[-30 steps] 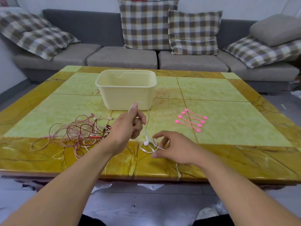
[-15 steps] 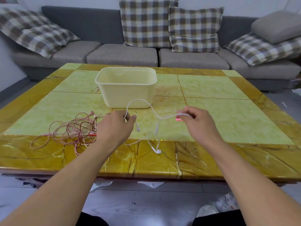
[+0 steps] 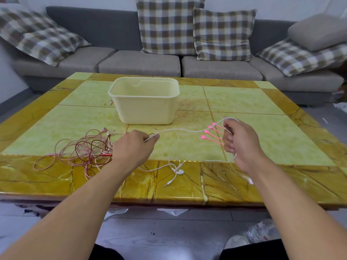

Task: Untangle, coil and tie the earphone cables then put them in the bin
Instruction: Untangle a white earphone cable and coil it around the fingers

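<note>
A white earphone cable (image 3: 180, 130) is stretched between my two hands above the table. My left hand (image 3: 134, 147) pinches one part of it near the table's middle. My right hand (image 3: 239, 141) grips another part, with a loop passing over its fingers. The cable's slack, an earbud (image 3: 180, 171) and the plug (image 3: 167, 183) lie on the table's front border. A tangle of pink and dark red earphone cables (image 3: 84, 149) lies left of my left hand. The cream bin (image 3: 144, 106) stands open behind the hands.
Several pink cable ties (image 3: 212, 132) lie on the table just left of my right hand, partly hidden by it. The yellow-green tiled table (image 3: 262, 128) has a grey sofa (image 3: 139, 62) with checked cushions behind it. A plastic bottle (image 3: 262, 231) lies on the floor.
My hands have drawn apart, the right one moving further right over the pink ties. The white cable is now pulled out nearly straight between them, and its plug and earbud lie on the front border.
</note>
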Available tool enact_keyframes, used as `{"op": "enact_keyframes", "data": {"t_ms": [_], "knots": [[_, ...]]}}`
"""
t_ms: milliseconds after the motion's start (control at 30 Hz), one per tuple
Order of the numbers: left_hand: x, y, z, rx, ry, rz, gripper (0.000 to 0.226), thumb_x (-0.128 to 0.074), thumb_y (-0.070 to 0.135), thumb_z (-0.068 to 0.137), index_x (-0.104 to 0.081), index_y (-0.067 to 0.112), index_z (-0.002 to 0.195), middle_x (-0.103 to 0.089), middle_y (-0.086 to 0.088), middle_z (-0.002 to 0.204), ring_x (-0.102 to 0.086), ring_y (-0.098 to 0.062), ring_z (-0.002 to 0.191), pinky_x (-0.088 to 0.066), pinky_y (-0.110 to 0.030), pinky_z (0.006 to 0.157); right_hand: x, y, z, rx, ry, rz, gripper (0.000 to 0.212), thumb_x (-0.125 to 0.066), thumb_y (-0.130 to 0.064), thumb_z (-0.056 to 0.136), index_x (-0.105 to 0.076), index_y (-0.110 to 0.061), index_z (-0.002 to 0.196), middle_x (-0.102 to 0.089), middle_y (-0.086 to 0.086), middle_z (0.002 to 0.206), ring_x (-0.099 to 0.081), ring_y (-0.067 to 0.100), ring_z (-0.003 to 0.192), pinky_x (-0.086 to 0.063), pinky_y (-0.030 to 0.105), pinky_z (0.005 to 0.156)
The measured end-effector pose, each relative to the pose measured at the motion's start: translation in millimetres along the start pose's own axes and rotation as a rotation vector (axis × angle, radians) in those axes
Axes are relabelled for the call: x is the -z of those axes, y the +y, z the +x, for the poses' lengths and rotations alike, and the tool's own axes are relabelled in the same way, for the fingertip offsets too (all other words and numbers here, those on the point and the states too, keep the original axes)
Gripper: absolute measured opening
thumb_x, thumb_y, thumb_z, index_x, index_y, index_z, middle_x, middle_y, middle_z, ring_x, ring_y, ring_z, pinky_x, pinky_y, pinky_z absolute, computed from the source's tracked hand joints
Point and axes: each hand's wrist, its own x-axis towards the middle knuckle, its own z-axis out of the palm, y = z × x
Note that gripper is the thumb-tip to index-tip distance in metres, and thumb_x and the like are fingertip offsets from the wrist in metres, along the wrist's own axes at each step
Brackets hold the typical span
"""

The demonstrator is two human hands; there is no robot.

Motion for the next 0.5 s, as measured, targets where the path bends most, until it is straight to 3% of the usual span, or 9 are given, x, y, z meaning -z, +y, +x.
{"op": "enact_keyframes", "data": {"t_ms": [133,233,300,400,500], "knots": [[-1,-2,1,0.023,0.094,-0.062,0.052,-0.051,0.062,0.094,-0.070,0.019,0.071,-0.068,0.001,0.069,-0.065,-0.029,0.075,-0.053,-0.036,0.071,1,-2,-5,0.029,0.024,-0.188,0.016,-0.056,-0.007,0.097,-0.060,-0.008,0.081,-0.039,-0.014,0.040,-0.042,0.003,0.032,-0.030,0.011,0.038],[-4,-3,2,-0.051,0.116,-0.201,0.019,-0.068,0.046,0.090,-0.067,0.030,0.099,-0.066,0.010,0.089,-0.062,-0.019,0.086,-0.050,-0.036,0.075,2,3,-1,-0.011,-0.049,-0.276,0.013,-0.061,-0.016,0.095,-0.067,-0.014,0.084,-0.040,-0.012,0.048,-0.032,0.006,0.040,-0.022,0.020,0.044],[-10,-2,-1,-0.181,0.143,-0.209,0.034,-0.075,0.028,0.086,-0.064,0.025,0.117,-0.064,0.009,0.103,-0.059,-0.016,0.098,-0.049,-0.037,0.085,1,6,0,-0.052,-0.132,-0.226,0.011,-0.061,-0.019,0.095,-0.070,-0.015,0.092,-0.038,-0.003,0.058,-0.025,0.012,0.047,-0.016,0.025,0.045],[-11,10,-10,-0.366,0.239,-0.248,0.023,-0.074,0.016,0.085,-0.069,0.023,0.106,-0.065,0.010,0.098,-0.058,-0.011,0.095,-0.046,-0.026,0.082,-4,6,-2,-0.071,-0.219,-0.155,0.013,-0.058,-0.019,0.098,-0.070,-0.015,0.102,-0.043,-0.002,0.060,-0.029,0.012,0.050,-0.016,0.028,0.048],[-18,24,-21,-0.485,-0.043,-0.337,0.010,-0.072,0.022,0.089,-0.072,0.026,0.098,-0.068,0.016,0.087,-0.062,-0.001,0.085,-0.042,-0.015,0.071,-10,4,-6,-0.072,-0.305,-0.072,0.014,-0.057,-0.018,0.100,-0.071,-0.015,0.100,-0.047,-0.002,0.061,-0.031,0.012,0.051,-0.016,0.027,0.047]]}}
